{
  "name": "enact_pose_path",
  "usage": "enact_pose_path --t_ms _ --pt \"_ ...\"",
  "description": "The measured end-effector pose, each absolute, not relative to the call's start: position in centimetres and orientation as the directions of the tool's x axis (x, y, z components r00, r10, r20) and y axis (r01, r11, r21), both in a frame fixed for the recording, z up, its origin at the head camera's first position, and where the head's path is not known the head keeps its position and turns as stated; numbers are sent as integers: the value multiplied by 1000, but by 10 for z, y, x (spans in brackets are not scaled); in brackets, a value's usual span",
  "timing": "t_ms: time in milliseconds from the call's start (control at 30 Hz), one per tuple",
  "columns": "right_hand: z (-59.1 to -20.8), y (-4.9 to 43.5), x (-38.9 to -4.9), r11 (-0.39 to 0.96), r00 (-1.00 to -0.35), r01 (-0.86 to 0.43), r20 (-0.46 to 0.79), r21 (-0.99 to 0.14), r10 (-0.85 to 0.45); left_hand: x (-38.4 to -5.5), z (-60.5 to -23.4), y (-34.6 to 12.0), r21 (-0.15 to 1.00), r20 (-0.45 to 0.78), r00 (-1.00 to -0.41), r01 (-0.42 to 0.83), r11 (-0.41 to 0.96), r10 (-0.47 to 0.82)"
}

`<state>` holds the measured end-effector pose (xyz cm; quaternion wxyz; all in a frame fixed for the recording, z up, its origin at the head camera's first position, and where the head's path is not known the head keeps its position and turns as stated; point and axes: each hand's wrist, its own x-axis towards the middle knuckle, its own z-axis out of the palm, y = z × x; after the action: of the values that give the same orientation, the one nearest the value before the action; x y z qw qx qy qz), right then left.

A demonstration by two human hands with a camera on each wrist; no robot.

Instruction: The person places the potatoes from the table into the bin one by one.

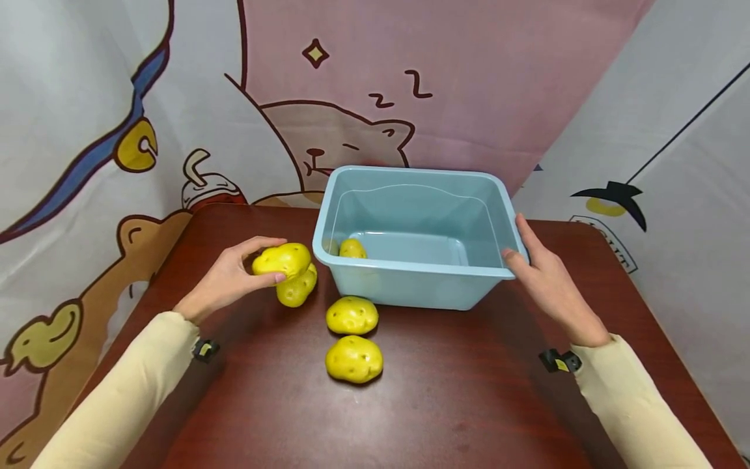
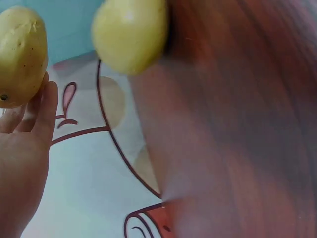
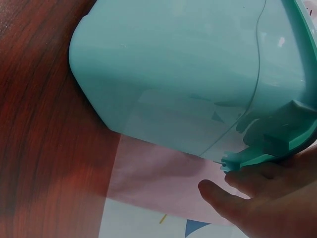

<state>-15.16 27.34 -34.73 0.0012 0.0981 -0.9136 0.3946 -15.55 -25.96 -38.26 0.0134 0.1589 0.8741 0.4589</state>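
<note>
In the head view my left hand (image 1: 237,270) grips a yellow potato (image 1: 284,259) between thumb and fingers, left of a light blue plastic bin (image 1: 404,286). In the left wrist view this held potato (image 2: 21,57) rests against the fingers. Partly hidden below it is a second potato (image 1: 297,290) on the table. At the bin's right end my right hand (image 1: 547,283) holds the rim, thumb over the inner side. Seen from the right wrist, the fingers (image 3: 247,181) curl under the rim. One potato (image 1: 352,248) lies inside the bin, in the near left corner.
Two more potatoes, a nearer one (image 1: 354,359) and a farther one (image 1: 352,316), lie in line before the bin's front wall. The dark red wooden table (image 1: 457,404) reaches back to a printed cloth (image 1: 469,78) with cartoon animals, hanging behind and beside it.
</note>
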Motion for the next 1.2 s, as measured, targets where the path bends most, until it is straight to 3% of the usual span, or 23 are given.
enact_pose_path --t_ms 600,933,1200 --pt "-344 272 -150 662 -980 -178 73 -729 -183 -140 -332 -237 740 401 -883 469 482 244" --pt "-344 275 -150 674 -980 -181 76 -716 -182 -161 -301 -190 688 476 -801 597 414 363" --pt "-342 272 -150 684 -979 -191 85 -704 -186 -182 -291 -150 654 450 -764 635 412 462"
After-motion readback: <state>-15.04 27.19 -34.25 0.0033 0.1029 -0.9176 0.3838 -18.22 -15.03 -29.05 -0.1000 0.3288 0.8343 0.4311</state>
